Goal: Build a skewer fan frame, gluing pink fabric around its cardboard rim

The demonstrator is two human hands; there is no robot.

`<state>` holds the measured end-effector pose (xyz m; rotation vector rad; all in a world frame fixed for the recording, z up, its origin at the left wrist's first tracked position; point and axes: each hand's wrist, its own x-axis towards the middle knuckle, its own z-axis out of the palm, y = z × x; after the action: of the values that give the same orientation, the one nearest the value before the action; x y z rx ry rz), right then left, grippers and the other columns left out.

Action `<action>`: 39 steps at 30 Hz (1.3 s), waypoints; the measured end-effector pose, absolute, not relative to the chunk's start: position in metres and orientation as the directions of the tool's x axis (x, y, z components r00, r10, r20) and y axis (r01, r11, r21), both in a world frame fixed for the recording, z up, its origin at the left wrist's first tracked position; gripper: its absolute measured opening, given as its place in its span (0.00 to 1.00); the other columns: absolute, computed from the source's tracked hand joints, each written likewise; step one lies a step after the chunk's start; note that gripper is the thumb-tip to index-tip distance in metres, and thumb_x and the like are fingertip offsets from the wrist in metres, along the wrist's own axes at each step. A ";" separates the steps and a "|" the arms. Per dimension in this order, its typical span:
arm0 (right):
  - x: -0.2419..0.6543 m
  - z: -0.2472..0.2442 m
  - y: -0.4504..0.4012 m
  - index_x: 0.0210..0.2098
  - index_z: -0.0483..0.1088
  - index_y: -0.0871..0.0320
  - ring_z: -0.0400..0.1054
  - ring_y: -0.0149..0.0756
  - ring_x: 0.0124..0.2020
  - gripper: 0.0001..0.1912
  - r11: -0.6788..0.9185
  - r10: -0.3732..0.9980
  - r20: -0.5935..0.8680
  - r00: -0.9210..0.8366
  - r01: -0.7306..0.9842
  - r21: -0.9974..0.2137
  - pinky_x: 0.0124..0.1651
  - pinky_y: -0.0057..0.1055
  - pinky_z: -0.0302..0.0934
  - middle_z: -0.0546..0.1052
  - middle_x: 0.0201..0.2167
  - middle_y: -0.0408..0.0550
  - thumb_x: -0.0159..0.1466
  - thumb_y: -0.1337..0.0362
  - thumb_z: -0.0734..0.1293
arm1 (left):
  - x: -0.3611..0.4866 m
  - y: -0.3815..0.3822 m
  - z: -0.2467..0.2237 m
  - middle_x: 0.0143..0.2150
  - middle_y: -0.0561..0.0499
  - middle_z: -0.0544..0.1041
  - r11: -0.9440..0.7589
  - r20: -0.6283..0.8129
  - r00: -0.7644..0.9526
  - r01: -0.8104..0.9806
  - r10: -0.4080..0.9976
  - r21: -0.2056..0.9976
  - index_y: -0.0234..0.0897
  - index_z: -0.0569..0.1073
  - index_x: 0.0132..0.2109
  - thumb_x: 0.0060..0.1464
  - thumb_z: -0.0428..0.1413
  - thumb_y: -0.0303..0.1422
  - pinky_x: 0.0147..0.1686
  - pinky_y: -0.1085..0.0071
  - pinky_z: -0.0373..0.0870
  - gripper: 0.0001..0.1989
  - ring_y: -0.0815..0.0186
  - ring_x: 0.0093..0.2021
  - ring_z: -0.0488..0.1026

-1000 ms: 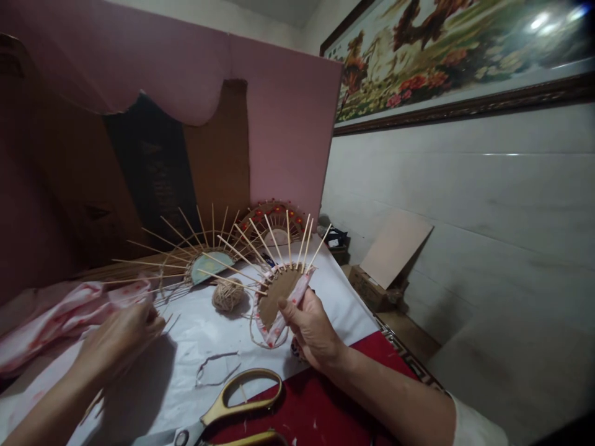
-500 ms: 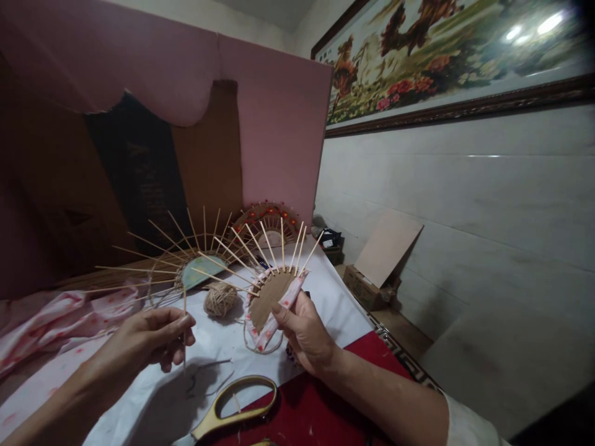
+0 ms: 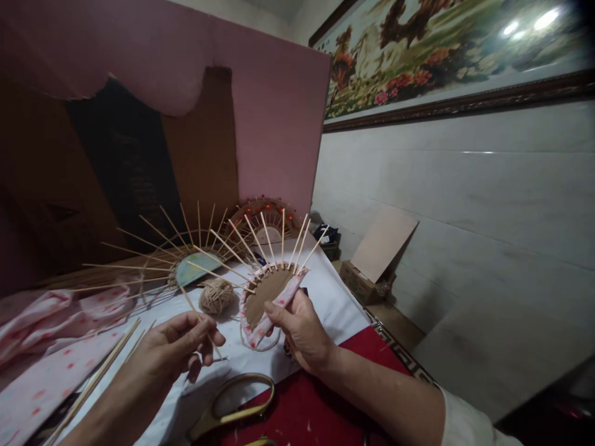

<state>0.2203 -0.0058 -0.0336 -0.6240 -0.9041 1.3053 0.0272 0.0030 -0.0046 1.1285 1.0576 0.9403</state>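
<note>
My left hand (image 3: pixel 183 347) pinches a thin wooden stick (image 3: pixel 187 298), which slants up to the left from the fingers. In my right hand (image 3: pixel 304 331) is a half-round cardboard piece (image 3: pixel 267 296), gripped at its straight edge between thumb and fingers. Pink dotted cloth wraps its edge, and several wooden sticks fan outward from its curved side. A loop of cord hangs below it. Just behind my left hand sits a ball of twine (image 3: pixel 216 296). Gold-handled scissors (image 3: pixel 242 406) lie in front, partly out of view.
A second stick fan with a pale green half-disc (image 3: pixel 195 270) stands behind, near a decorated fan (image 3: pixel 269 214). Pink dotted cloth (image 3: pixel 60 365) and loose sticks (image 3: pixel 105 368) lie at left. A large pink box (image 3: pixel 279 124) rises behind; a cardboard sheet (image 3: pixel 383 248) leans at right.
My left hand has moved right, closer to the cardboard piece, and its stick has tilted from upright to slanting. Loose sticks at left have come into view. My right hand keeps its hold.
</note>
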 end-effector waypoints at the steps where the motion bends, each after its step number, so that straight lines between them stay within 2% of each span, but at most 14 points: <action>1: 0.220 -0.033 -0.007 0.41 0.67 0.57 0.69 0.32 0.29 0.17 0.183 0.977 0.212 0.011 -0.549 -0.816 0.31 0.27 0.65 0.75 0.32 0.43 0.53 0.65 0.72 | 0.029 0.002 -0.004 0.26 0.48 0.77 0.178 -0.157 0.229 -0.075 0.961 0.981 0.34 0.74 0.27 0.43 0.63 0.39 0.20 0.77 0.64 0.12 0.69 0.23 0.68; 3: 0.220 -0.031 -0.009 0.42 0.67 0.57 0.71 0.34 0.36 0.19 0.176 0.977 0.214 0.000 -0.569 -0.804 0.41 0.31 0.65 0.76 0.37 0.45 0.52 0.65 0.72 | 0.032 -0.001 -0.005 0.23 0.51 0.74 0.185 -0.153 0.193 -0.158 0.969 0.970 0.36 0.72 0.28 0.43 0.63 0.38 0.23 0.75 0.66 0.10 0.69 0.24 0.68; 5: 0.220 -0.028 -0.011 0.43 0.67 0.57 0.70 0.36 0.40 0.20 0.162 0.980 0.201 -0.004 -0.579 -0.799 0.46 0.33 0.64 0.76 0.40 0.46 0.52 0.65 0.72 | 0.035 -0.003 -0.007 0.19 0.56 0.67 0.196 -0.153 0.172 -0.271 0.973 0.942 0.37 0.72 0.29 0.41 0.64 0.36 0.19 0.78 0.61 0.11 0.72 0.20 0.62; 7: 0.218 -0.026 -0.013 0.43 0.67 0.57 0.70 0.37 0.41 0.22 0.154 0.984 0.180 0.013 -0.580 -0.800 0.44 0.34 0.65 0.75 0.41 0.47 0.50 0.66 0.73 | 0.038 -0.007 -0.010 0.17 0.59 0.61 0.189 -0.141 0.164 -0.334 0.976 0.923 0.36 0.70 0.26 0.42 0.64 0.37 0.15 0.81 0.52 0.12 0.76 0.17 0.54; 9: 0.215 -0.023 -0.014 0.43 0.67 0.57 0.70 0.38 0.40 0.23 0.140 0.988 0.151 0.030 -0.582 -0.801 0.40 0.33 0.66 0.75 0.40 0.47 0.49 0.66 0.74 | 0.042 -0.011 -0.012 0.16 0.60 0.57 0.182 -0.141 0.148 -0.314 0.979 0.932 0.34 0.65 0.21 0.43 0.63 0.38 0.15 0.81 0.48 0.17 0.77 0.16 0.50; 11: 0.211 -0.021 -0.015 0.42 0.67 0.58 0.70 0.38 0.37 0.23 0.119 0.991 0.127 0.029 -0.596 -0.794 0.35 0.32 0.66 0.75 0.38 0.47 0.48 0.66 0.75 | 0.047 -0.015 -0.015 0.15 0.61 0.55 0.183 -0.148 0.139 -0.292 0.979 0.939 0.34 0.68 0.23 0.41 0.64 0.41 0.15 0.81 0.45 0.16 0.78 0.16 0.48; 14: 0.202 -0.018 -0.015 0.39 0.68 0.58 0.69 0.34 0.32 0.21 0.136 0.990 0.127 0.059 -0.616 -0.776 0.32 0.30 0.65 0.75 0.33 0.44 0.47 0.66 0.76 | 0.054 -0.019 -0.019 0.18 0.58 0.64 0.148 -0.131 0.080 -0.278 0.988 0.949 0.34 0.73 0.31 0.37 0.66 0.43 0.15 0.82 0.45 0.19 0.80 0.15 0.50; 17: 0.191 -0.018 -0.016 0.33 0.69 0.58 0.63 0.28 0.25 0.18 0.184 0.982 0.126 0.137 -0.601 -0.778 0.28 0.24 0.60 0.73 0.26 0.40 0.45 0.68 0.76 | 0.058 -0.021 -0.018 0.22 0.56 0.70 0.107 -0.085 0.089 -0.286 0.992 0.952 0.36 0.74 0.34 0.36 0.67 0.41 0.14 0.81 0.47 0.18 0.81 0.14 0.52; 21: 0.181 -0.021 -0.021 0.31 0.68 0.58 0.60 0.27 0.23 0.18 0.163 0.987 0.119 0.112 -0.604 -0.780 0.23 0.23 0.54 0.70 0.23 0.39 0.44 0.66 0.77 | 0.055 -0.022 -0.013 0.22 0.55 0.73 0.075 -0.047 0.113 -0.267 0.993 0.961 0.36 0.74 0.32 0.36 0.68 0.34 0.13 0.81 0.50 0.15 0.80 0.14 0.54; 25: 0.188 -0.020 -0.026 0.32 0.67 0.58 0.59 0.26 0.22 0.16 0.144 0.988 0.149 0.044 -0.616 -0.775 0.22 0.23 0.53 0.71 0.24 0.40 0.49 0.60 0.75 | 0.044 -0.019 -0.005 0.20 0.55 0.72 0.056 -0.037 0.072 -0.282 0.997 0.958 0.34 0.74 0.28 0.40 0.65 0.36 0.14 0.83 0.52 0.11 0.78 0.16 0.59; 27: 0.197 -0.017 -0.027 0.31 0.66 0.58 0.61 0.26 0.21 0.14 0.180 0.980 0.191 0.051 -0.628 -0.757 0.21 0.22 0.54 0.69 0.21 0.38 0.52 0.59 0.73 | 0.038 -0.016 -0.002 0.19 0.55 0.71 0.030 -0.018 0.038 -0.318 0.999 0.948 0.34 0.73 0.27 0.40 0.66 0.35 0.14 0.84 0.52 0.11 0.78 0.16 0.58; 32: 0.206 -0.008 -0.025 0.36 0.66 0.59 0.70 0.30 0.27 0.15 0.204 0.968 0.250 0.010 -0.611 -0.765 0.23 0.22 0.61 0.73 0.28 0.41 0.52 0.64 0.73 | 0.032 -0.011 0.004 0.19 0.56 0.71 -0.021 0.012 -0.025 -0.374 1.000 0.927 0.36 0.72 0.26 0.38 0.66 0.31 0.15 0.85 0.56 0.10 0.77 0.17 0.62; 36: 0.196 -0.001 -0.021 0.32 0.67 0.62 0.72 0.31 0.25 0.11 0.146 0.975 0.218 -0.048 -0.604 -0.784 0.21 0.21 0.63 0.75 0.27 0.46 0.54 0.64 0.71 | 0.032 -0.012 0.007 0.20 0.56 0.72 -0.052 0.039 -0.039 -0.398 0.998 0.916 0.36 0.73 0.28 0.39 0.66 0.32 0.16 0.85 0.59 0.09 0.77 0.18 0.63; 39: 0.186 0.004 -0.018 0.30 0.66 0.61 0.73 0.32 0.25 0.10 0.146 0.981 0.193 -0.002 -0.647 -0.748 0.21 0.21 0.63 0.76 0.24 0.45 0.53 0.66 0.71 | 0.031 -0.014 0.007 0.24 0.55 0.74 -0.090 0.065 -0.070 -0.464 0.995 0.881 0.37 0.75 0.31 0.36 0.68 0.35 0.19 0.83 0.63 0.13 0.75 0.22 0.67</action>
<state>0.1861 -0.0179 0.0039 -0.5259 -0.8090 1.3778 0.0313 -0.0144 0.0072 0.8711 0.8394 1.4966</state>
